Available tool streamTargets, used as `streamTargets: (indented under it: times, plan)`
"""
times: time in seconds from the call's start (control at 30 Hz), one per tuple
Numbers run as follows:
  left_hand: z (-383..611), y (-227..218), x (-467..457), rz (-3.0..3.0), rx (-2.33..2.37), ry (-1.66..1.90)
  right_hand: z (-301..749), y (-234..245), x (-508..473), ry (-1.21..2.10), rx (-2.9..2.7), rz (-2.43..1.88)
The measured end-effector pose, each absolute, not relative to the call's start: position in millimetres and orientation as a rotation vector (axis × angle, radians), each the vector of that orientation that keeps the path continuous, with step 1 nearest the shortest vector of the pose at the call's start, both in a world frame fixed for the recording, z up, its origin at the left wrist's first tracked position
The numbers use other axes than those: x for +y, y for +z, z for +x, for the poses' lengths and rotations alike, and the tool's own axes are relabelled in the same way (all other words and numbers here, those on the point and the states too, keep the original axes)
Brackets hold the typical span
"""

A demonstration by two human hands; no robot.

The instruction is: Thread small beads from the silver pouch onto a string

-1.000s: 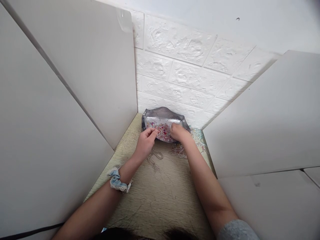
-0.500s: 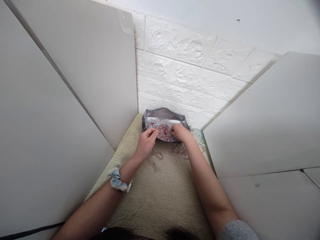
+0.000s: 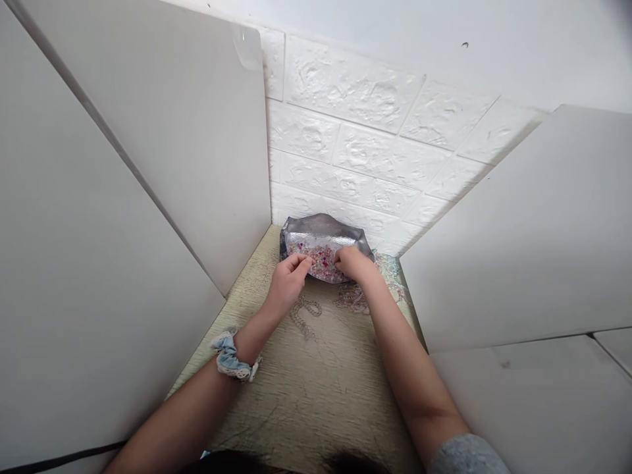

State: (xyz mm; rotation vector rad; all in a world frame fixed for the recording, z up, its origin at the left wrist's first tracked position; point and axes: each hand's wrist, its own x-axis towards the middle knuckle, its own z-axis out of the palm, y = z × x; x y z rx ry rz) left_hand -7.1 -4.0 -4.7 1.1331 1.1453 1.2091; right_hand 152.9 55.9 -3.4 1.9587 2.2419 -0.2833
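Observation:
A silvery grey pouch lies open against the wall, with many small pink, red and clear beads inside it. My left hand is at the pouch's front left edge, thumb and forefinger pinched together; what they hold is too small to make out. Over the right part of the beads, my right hand has its fingers curled closed, and its fingertips are partly hidden. Below my left hand a thin beaded strand lies looped on the table.
Pinkish bead strands lie under my right wrist, and turquoise ones sit at the back right corner. White panels close in the left and right sides. A white brick-pattern wall stands behind the wooden tabletop.
Both hands stay nearly in place, left still pinched and right still curled at the beads. The view has shifted very slightly.

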Motion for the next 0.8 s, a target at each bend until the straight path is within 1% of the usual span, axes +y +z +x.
streamTargets:
  times: [0.1,0.17,0.2,0.27,0.37,0.47,0.6,0.8]
  plan:
    - [-7,-5,-4,1.148,1.153,1.220,153,3,56,-0.349,2.372,1.948]
    - [-8,-5,-4,1.157,1.168,1.223,153,11,54,-0.522,2.598,1.947]
    - [-8,-4,-4,1.159,1.175,1.223,153,15,52,-0.665,2.717,1.949]
    - [-8,-4,-4,1.163,1.180,1.218,151,24,49,-1.064,2.842,1.921]
    - [-8,-2,-5,1.172,1.171,1.226,147,31,45,-1.694,2.805,1.763]
    - [-8,0,-6,1.165,1.163,1.249,143,31,42,-2.058,2.703,1.625]
    - [-9,4,-7,1.149,1.159,1.263,141,26,42,-2.283,2.617,1.521]
    - [-9,8,-9,1.126,1.165,1.291,140,22,43,-2.384,2.543,1.487]
